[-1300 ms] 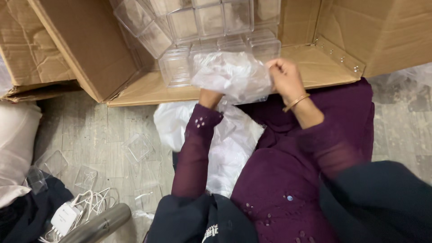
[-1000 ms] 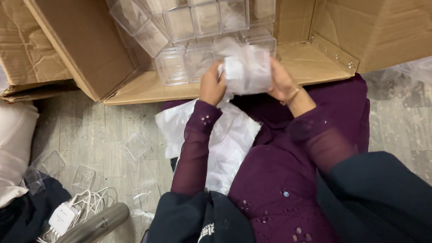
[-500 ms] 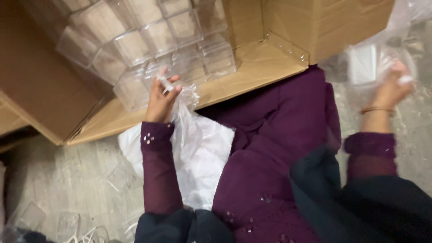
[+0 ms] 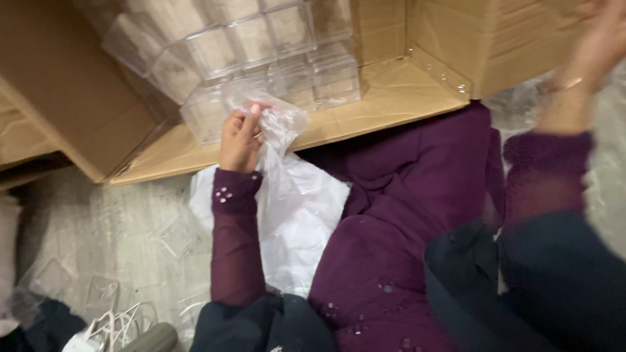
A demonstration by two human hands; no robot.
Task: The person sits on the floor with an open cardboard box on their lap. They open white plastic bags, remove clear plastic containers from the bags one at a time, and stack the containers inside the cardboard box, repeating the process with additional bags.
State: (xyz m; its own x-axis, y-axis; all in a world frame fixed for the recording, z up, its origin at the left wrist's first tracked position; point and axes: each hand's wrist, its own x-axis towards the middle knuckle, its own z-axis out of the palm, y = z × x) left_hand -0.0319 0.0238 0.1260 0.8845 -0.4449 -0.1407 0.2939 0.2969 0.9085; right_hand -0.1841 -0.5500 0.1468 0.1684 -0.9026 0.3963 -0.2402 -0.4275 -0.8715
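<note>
My left hand (image 4: 240, 138) grips a crumpled clear plastic bag (image 4: 277, 120) just in front of the open cardboard box (image 4: 391, 85). Inside the box sit several clear plastic boxes (image 4: 261, 39) stacked in rows. My right hand (image 4: 596, 42) is raised at the top right edge, blurred, beside the box's flap; I cannot make out anything in it. A pile of white plastic bags (image 4: 300, 221) lies on my purple-clad lap below the left hand.
Loose clear plastic lids (image 4: 173, 238) lie on the grey floor at the left. White cables (image 4: 114, 322) and a grey cylinder (image 4: 147, 339) sit at the bottom left. Another cardboard flap (image 4: 32, 137) lies at the far left.
Both hands held a wrapped clear box at the carton. The right hand carried it off to the right and now rises blurred; the left hand kept the plastic bag.
</note>
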